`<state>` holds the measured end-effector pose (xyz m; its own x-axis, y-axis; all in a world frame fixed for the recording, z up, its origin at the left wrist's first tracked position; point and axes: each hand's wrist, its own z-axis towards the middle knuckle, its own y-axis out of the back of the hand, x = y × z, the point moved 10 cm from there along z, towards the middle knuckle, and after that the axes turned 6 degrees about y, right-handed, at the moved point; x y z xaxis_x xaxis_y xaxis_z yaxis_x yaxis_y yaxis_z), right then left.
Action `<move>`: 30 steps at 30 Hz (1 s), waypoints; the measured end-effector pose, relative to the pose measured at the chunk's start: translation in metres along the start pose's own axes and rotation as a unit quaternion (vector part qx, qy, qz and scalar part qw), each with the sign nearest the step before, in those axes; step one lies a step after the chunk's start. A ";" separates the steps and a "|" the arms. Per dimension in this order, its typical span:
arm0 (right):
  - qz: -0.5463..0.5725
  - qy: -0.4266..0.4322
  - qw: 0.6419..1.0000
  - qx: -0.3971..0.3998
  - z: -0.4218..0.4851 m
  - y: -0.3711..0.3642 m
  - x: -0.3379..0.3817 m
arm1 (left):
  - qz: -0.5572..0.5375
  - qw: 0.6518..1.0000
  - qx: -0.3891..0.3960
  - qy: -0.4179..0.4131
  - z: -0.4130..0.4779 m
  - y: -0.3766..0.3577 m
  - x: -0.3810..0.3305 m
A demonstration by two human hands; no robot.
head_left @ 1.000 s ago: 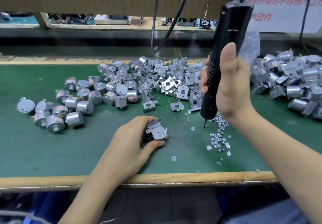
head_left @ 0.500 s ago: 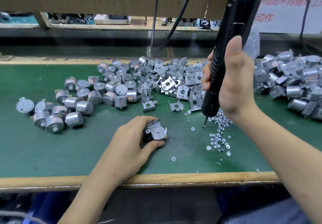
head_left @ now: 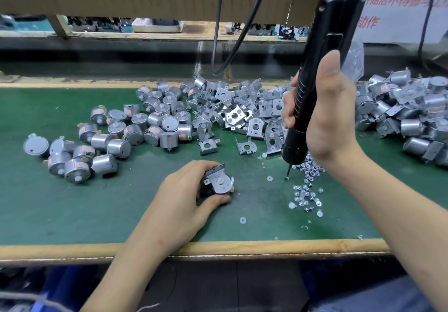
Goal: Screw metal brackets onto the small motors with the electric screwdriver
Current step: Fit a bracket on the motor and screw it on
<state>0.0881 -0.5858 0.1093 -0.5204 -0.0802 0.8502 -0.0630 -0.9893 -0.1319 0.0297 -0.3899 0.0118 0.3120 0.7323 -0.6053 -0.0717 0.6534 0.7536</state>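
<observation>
My left hand [head_left: 185,197] grips a small silver motor with a metal bracket [head_left: 219,181] on top, held down on the green mat [head_left: 72,210]. My right hand [head_left: 324,117] grips the black electric screwdriver [head_left: 317,79] upright. Its bit tip touches a screw [head_left: 287,178] at the edge of a scatter of small screws [head_left: 306,190], to the right of the held motor. Loose motors [head_left: 135,132] lie at the left. A heap of loose brackets [head_left: 242,115] sits behind the held motor.
A pile of motors with brackets fitted [head_left: 409,115] fills the right side. White washers [head_left: 243,220] are scattered on the mat near the screws. Black cables [head_left: 232,40] hang down at the back. A wooden edge [head_left: 242,247] runs along the front of the bench.
The screwdriver has tilted a little more upright and its top has shifted right, with the bit staying down at the screw pile. My left hand and the motor have not moved.
</observation>
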 end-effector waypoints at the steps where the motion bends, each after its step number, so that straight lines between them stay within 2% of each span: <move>1: 0.004 0.002 1.000 -0.004 0.000 0.001 0.000 | 0.000 1.000 0.000 0.000 0.000 0.000 0.000; 13: 0.026 0.029 0.998 -0.039 -0.006 0.002 0.006 | 0.000 1.000 0.000 0.007 0.000 0.000 0.001; 30: 0.016 0.023 1.000 -0.011 -0.007 -0.007 0.012 | 0.001 1.000 0.001 0.011 0.000 0.001 -0.001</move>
<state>0.0764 -0.5787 0.1167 -0.5607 -0.1051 0.8213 -0.0638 -0.9835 -0.1694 0.0297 -0.3898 0.0130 0.2907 0.7377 -0.6093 -0.0696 0.6514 0.7555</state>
